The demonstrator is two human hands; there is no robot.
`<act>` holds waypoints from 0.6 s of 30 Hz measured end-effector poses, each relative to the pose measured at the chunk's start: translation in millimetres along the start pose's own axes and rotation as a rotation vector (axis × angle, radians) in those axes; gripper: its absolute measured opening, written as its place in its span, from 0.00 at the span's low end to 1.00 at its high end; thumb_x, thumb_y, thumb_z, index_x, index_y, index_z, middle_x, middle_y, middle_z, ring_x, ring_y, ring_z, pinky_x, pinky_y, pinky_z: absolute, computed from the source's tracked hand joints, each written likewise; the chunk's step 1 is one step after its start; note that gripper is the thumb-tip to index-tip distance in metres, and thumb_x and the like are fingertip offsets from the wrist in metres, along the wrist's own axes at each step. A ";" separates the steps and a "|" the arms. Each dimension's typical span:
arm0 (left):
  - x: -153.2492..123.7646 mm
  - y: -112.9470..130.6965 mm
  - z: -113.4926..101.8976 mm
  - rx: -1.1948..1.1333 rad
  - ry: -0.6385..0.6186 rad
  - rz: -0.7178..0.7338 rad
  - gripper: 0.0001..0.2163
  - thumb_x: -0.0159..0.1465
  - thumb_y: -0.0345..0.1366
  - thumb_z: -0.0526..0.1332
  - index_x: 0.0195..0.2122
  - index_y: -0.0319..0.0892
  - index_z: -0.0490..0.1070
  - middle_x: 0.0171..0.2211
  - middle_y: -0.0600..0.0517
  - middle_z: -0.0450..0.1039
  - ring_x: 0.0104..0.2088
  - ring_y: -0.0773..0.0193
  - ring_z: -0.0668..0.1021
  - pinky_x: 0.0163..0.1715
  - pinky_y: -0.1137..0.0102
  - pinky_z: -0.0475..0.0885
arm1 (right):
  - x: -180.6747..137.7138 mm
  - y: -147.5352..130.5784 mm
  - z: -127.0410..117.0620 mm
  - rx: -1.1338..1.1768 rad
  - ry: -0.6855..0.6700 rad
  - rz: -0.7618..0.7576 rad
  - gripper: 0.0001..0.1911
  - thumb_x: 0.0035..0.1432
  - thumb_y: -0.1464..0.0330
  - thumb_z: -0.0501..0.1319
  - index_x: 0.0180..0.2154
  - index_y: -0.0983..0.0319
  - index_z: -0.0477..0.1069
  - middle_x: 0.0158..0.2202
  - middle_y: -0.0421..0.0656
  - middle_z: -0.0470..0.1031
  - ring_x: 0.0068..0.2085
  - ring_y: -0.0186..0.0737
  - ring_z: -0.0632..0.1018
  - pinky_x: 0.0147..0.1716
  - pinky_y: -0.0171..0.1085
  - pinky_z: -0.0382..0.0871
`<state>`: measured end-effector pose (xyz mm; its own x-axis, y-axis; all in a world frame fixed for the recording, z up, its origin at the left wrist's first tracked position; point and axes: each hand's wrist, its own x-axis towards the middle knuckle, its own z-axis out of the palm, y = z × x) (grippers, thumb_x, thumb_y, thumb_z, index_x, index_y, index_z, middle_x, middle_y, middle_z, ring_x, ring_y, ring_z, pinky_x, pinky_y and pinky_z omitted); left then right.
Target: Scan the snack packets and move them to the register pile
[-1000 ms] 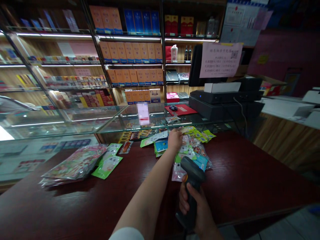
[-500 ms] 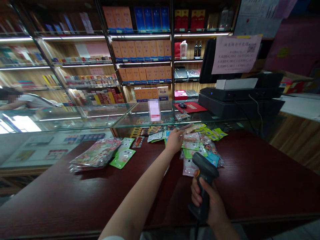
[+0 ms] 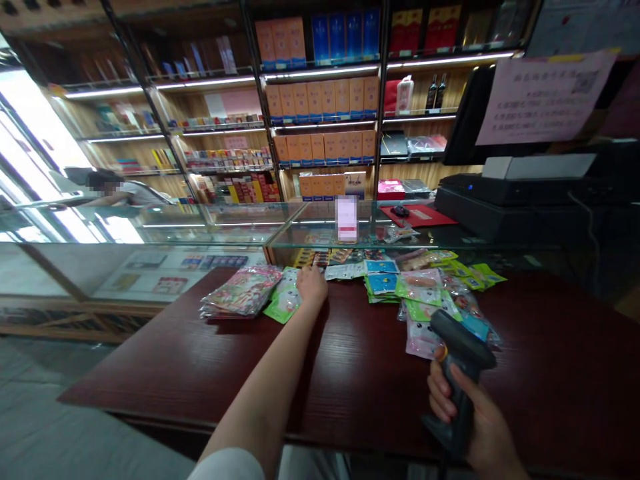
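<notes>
My left hand (image 3: 311, 285) is stretched far out over the dark red table (image 3: 150, 373). Its back is up, and its fingers are bent down at the edge of a green packet (image 3: 281, 303). They touch the packet, but I cannot tell if they pinch it or just rest on it. The green packet lies flat near the far edge of the table. A pile of shiny bags (image 3: 243, 299) lies just beside it on the left.

My right hand (image 3: 487, 433) is close to me, at the near edge of the table. It is wrapped tight around the handle of a black scanner (image 3: 463, 348), with all my fingers curled around it. The head of the scanner points away from me, at a heap of small packets (image 3: 425, 293) in green, blue and pink. Its tip sits over the near end of the heap.

Behind the table is a glass counter (image 3: 240, 227). A black till (image 3: 500, 193) stands on the right of it. Shelves (image 3: 325, 124) with orange boxes (image 3: 325, 97) fill the back wall. A person (image 3: 120, 190) is far off on the left, behind the glass.
</notes>
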<state>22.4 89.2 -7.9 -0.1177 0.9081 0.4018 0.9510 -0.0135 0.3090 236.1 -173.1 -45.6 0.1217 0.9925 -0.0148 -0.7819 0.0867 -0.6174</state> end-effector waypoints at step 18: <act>7.3 -13.5 -32.2 0.028 0.093 -0.027 0.11 0.64 0.36 0.53 0.43 0.36 0.70 0.47 0.37 0.71 0.51 0.49 0.70 0.51 0.60 0.63 | 3.0 0.5 0.9 -0.028 -0.045 -0.047 0.07 0.56 0.66 0.67 0.36 0.60 0.72 0.21 0.34 0.68 0.16 0.24 0.64 0.14 0.24 0.59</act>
<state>-0.4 82.6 18.6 -0.1680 0.8654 0.4720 0.9546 0.0234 0.2968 235.5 -170.0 -45.2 0.1298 0.9903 0.0495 -0.7584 0.1313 -0.6385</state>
